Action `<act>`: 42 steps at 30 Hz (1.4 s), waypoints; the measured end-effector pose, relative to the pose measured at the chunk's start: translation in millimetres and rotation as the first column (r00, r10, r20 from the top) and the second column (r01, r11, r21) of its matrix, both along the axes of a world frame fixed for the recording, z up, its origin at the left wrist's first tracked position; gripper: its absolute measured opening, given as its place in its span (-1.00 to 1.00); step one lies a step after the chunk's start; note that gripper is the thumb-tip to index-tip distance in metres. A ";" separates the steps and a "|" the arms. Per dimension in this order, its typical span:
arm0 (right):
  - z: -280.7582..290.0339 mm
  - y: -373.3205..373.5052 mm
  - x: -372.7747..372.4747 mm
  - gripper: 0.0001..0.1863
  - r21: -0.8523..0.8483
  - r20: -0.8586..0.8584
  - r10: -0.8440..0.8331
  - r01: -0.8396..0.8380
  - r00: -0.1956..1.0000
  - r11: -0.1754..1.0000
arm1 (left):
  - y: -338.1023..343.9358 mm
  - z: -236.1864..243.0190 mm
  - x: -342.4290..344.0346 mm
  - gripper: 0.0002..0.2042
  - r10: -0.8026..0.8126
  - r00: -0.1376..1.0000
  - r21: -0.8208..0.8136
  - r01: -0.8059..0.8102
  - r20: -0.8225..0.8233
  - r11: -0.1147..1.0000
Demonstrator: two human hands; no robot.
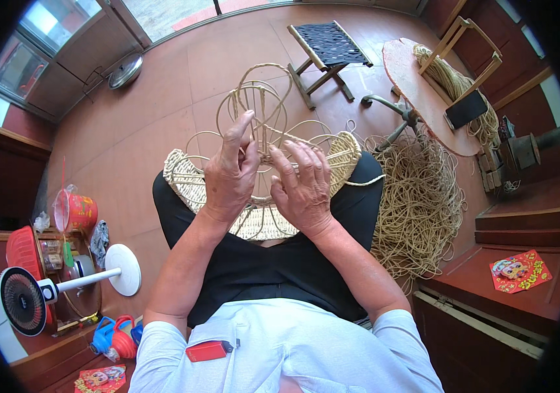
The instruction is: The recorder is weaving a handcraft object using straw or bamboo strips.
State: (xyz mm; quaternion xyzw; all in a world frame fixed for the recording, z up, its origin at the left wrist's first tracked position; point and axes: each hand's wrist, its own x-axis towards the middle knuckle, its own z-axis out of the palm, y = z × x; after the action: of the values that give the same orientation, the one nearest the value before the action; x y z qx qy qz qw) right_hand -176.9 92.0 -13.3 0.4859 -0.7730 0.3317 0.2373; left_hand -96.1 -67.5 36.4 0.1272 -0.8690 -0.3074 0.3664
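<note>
Across my lap rests a half-woven piece of pale straw cord on a wire frame [263, 224], its woven band curving around the near side. Bare wire loops and loose cord loops [268, 65] rise at its far side. My left hand [231, 171] is over the left part, index finger extended upward and the other fingers curled in by the cord. My right hand [305, 187] has its fingers bent down at the middle of the frame, pinching around the cord there. The exact grip of both hands is partly hidden. A loose cord end [366, 182] sticks out over my right thigh.
A large heap of straw cord [420, 203] lies on the floor to my right. Beyond are a folding stool [329, 46] and a round table [405, 85] carrying more cord and a phone [466, 110]. At left stand a white fan [80, 281], a red bucket [80, 211] and bottles [119, 337].
</note>
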 end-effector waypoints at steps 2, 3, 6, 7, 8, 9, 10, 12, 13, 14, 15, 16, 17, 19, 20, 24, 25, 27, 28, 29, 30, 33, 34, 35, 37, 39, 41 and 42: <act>1.5 -0.5 -1.0 -0.27 0.004 -0.012 -0.066 0.066 0.998 0.998 | 7.3 3.0 -2.2 -0.34 0.063 0.997 -0.054 -0.065 -0.043 0.996; 2.1 -0.5 -0.7 -0.26 0.006 -0.010 -0.077 0.077 0.997 0.997 | 9.3 0.2 -2.2 -0.34 0.064 0.997 -0.053 -0.066 -0.040 0.996; 1.3 -2.5 -2.8 -0.26 -0.015 0.039 -0.083 0.084 0.996 0.996 | 11.8 -12.7 0.8 -0.43 0.116 0.987 -0.177 -0.135 -0.110 0.975; 1.1 -2.4 -3.8 -0.26 -0.014 0.043 -0.082 0.083 0.996 0.996 | 13.6 -16.3 4.6 -0.45 0.132 0.985 -0.163 -0.150 -0.115 0.975; 1.1 -2.4 -5.4 -0.25 -0.028 0.053 -0.065 0.067 0.996 0.997 | 16.3 -18.5 9.1 -0.46 0.148 0.982 -0.149 -0.165 -0.120 0.975; 1.0 -2.5 -6.2 -0.25 -0.043 0.063 -0.048 0.051 0.997 0.998 | 21.2 -19.0 14.8 -0.52 0.153 0.985 0.076 -0.147 -0.080 0.986; 0.9 -2.2 -6.3 -0.25 -0.040 0.066 -0.046 0.048 0.997 0.998 | 24.2 -14.2 15.9 -0.52 0.156 0.985 0.078 -0.150 -0.077 0.986; 0.7 -2.6 -6.0 -0.26 -0.020 0.032 -0.048 0.048 0.998 0.999 | 29.2 1.6 17.0 -0.58 0.199 0.979 0.312 -0.202 0.041 0.928; 0.2 -4.1 -5.9 -0.26 -0.019 0.032 -0.043 0.044 0.999 0.999 | 29.3 7.7 14.8 -0.58 0.203 0.977 0.336 -0.212 0.063 0.918; -0.5 -6.1 -5.4 -0.27 -0.008 0.014 -0.046 0.046 0.999 0.999 | 28.0 7.8 13.8 -0.58 0.207 0.976 0.336 -0.215 0.062 0.917; -0.6 -7.9 -5.1 -0.27 0.002 -0.004 -0.048 0.048 0.999 0.999 | 26.7 8.1 13.1 -0.57 0.214 0.975 0.315 -0.223 0.065 0.923; 0.6 -9.6 -4.0 -0.27 0.002 -0.004 -0.044 0.044 0.999 0.999 | 25.0 8.0 13.3 -0.56 0.221 0.973 0.292 -0.232 0.070 0.928; 3.1 -11.1 -2.9 -0.28 0.009 0.022 -0.036 0.036 0.999 0.999 | 22.3 7.9 14.4 -0.56 0.225 0.972 0.291 -0.235 0.069 0.927; 5.1 -12.5 -1.7 -0.28 0.015 0.048 -0.024 0.023 0.999 1.000 | 15.0 7.8 18.2 -0.49 0.259 0.958 0.265 -0.284 0.126 0.921; 5.3 -12.4 -1.5 -0.28 0.012 0.048 -0.019 0.019 0.999 1.000 | 12.4 8.4 19.4 -0.49 0.263 0.957 0.265 -0.288 0.125 0.920; 2.0 -13.5 2.0 -0.30 -0.027 0.037 -0.033 0.034 0.999 0.999 | -10.4 10.1 22.8 -0.55 0.359 0.932 -0.026 -0.358 0.056 0.933; 2.9 -12.8 1.7 -0.30 -0.026 0.035 -0.034 0.035 0.999 0.999 | -19.0 8.5 25.6 -0.59 0.381 0.924 -0.140 -0.375 0.021 0.917; 5.4 -14.6 2.3 -0.25 0.015 -0.083 -0.038 0.039 0.996 0.999 | -34.8 7.6 36.8 -0.62 0.403 0.915 -0.128 -0.396 0.031 0.909; 4.7 -15.7 2.2 -0.25 0.012 -0.080 -0.037 0.038 0.996 0.999 | -42.6 7.8 43.4 -0.65 0.421 0.906 -0.111 -0.415 0.043 0.903; 3.8 -16.6 0.6 -0.22 0.047 -0.080 -0.013 0.017 0.997 0.999 | -50.5 9.9 48.7 -0.76 0.427 0.904 -0.112 -0.420 0.039 0.900; 3.3 -17.2 -0.9 -0.19 0.082 -0.080 0.011 -0.005 0.997 0.997 | -57.2 12.8 51.7 -0.76 0.426 0.904 -0.115 -0.420 0.040 0.900; 12.0 -18.7 -0.2 -0.14 0.143 -0.064 0.050 -0.040 0.997 0.989 | -75.6 33.3 52.9 -0.89 0.392 0.918 -0.055 -0.389 0.064 0.920; 15.1 -19.4 -0.3 -0.14 0.171 -0.049 0.059 -0.050 0.997 0.984 | -82.4 37.0 44.7 -0.89 0.395 0.916 -0.054 -0.393 0.061 0.918; 16.4 -20.8 -0.3 -0.14 0.168 -0.052 0.066 -0.056 0.996 0.984 | -90.3 40.6 35.4 -0.87 0.316 0.948 0.053 -0.318 0.037 0.947; 18.2 -20.7 0.2 -0.11 0.214 -0.017 0.055 -0.051 0.998 0.976 | -90.1 59.4 15.3 -0.86 0.178 0.983 0.377 -0.182 0.047 0.908; 23.3 -19.3 2.9 -0.11 0.241 -0.020 0.050 -0.044 0.999 0.970 | -89.1 63.3 -0.6 -0.86 0.081 0.997 0.475 -0.073 0.005 0.877; 24.9 -19.3 4.4 -0.11 0.266 -0.018 0.037 -0.031 0.999 0.963 | -89.5 61.6 -11.1 -0.87 -0.061 0.995 0.574 0.097 -0.081 0.813; 23.9 -19.9 4.6 -0.08 0.289 -0.051 0.032 -0.016 0.998 0.957 | -89.9 61.4 -13.0 -0.87 -0.059 0.995 0.574 0.096 -0.082 0.813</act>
State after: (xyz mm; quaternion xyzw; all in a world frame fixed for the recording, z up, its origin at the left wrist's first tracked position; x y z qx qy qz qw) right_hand -172.3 72.1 10.6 0.5335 -0.8004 0.2048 0.1811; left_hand -109.1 -157.4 97.8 0.1874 -0.7280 -0.5743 0.3242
